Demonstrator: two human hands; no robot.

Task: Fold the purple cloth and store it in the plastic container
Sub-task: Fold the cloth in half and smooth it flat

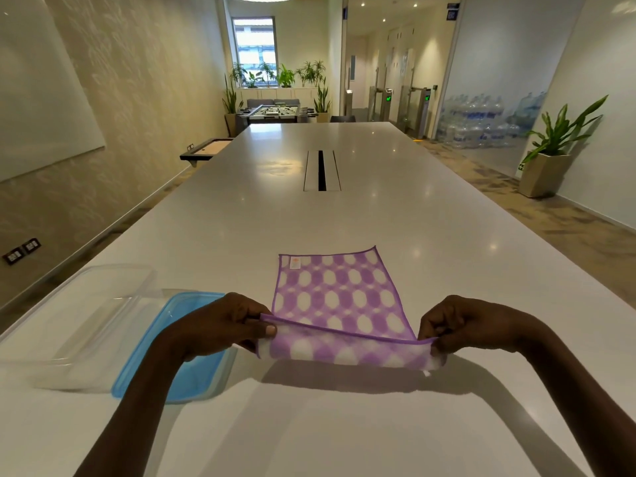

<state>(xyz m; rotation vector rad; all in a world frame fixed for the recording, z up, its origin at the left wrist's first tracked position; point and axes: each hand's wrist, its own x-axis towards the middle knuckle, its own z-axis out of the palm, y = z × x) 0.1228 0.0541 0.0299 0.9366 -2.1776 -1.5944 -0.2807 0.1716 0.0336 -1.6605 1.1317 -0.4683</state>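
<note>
Head view, soft dotted purple cloth (335,294), pinched

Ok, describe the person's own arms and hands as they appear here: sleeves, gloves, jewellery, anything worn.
Both arms come into the picture from the bottom edge, bare along all that shows: no sleeve is visible. The left hand and the right hand wear no gloves, and no ring, watch or bracelet can be seen. A short, unpainted thumbnail shows on the left hand. Nothing is worn or marked on the wrists.

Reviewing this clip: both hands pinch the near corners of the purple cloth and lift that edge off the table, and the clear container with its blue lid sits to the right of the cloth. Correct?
Not quite. The head view shows the clear container and blue lid to the left of the purple cloth, not the right. The rest holds: left hand and right hand pinch the near corners, lifted off the table.
</note>
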